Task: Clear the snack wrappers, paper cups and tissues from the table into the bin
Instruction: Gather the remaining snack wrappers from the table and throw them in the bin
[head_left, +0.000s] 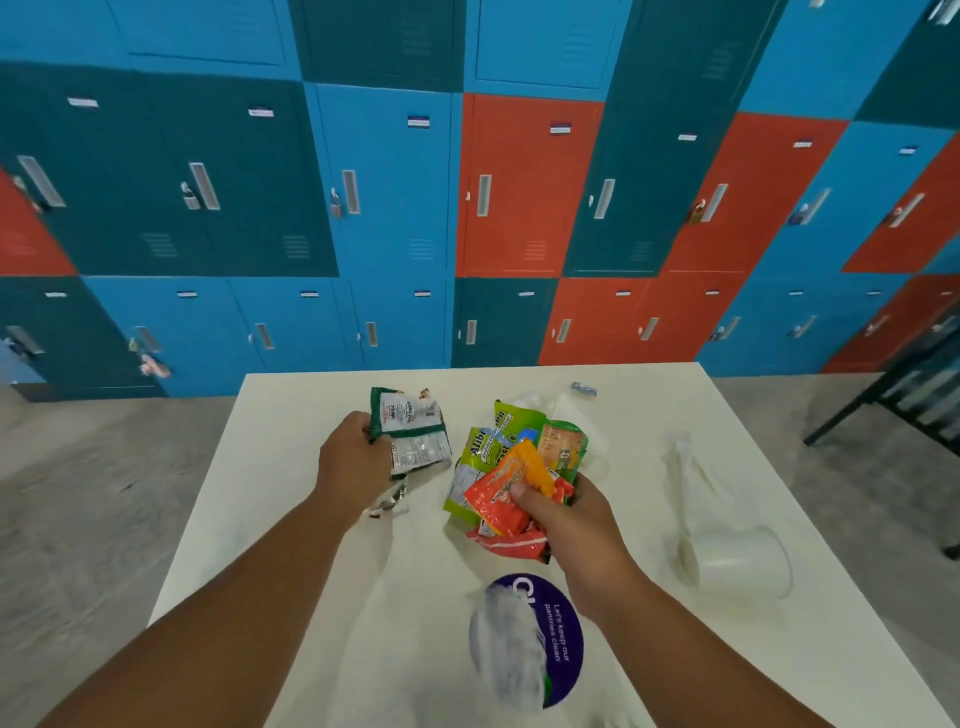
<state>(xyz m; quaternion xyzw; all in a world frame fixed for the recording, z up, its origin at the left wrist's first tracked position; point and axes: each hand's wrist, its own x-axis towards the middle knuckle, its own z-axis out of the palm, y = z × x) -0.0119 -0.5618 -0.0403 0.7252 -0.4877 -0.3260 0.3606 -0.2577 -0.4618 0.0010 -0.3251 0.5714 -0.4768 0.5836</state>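
My left hand (353, 462) grips a bunch of green-and-white snack wrappers (413, 434) above the white table (291, 519); a silvery wrapper (387, 501) hangs below the wrist. My right hand (566, 512) clutches a bundle of orange, red and lime-green snack wrappers (506, 473) over the table's middle. A white paper cup (743, 558) lies on its side at the right. A crumpled white tissue (511, 644) sits on a round purple sticker (563, 634) near the front edge. More white tissue (691, 467) lies beyond the cup. No bin is in view.
A small blue-and-clear wrapper (582, 388) and pale crumpled pieces (530, 399) lie at the table's far edge. Coloured lockers (395, 208) fill the wall behind. A dark metal frame (893, 395) stands on the grey floor at the right.
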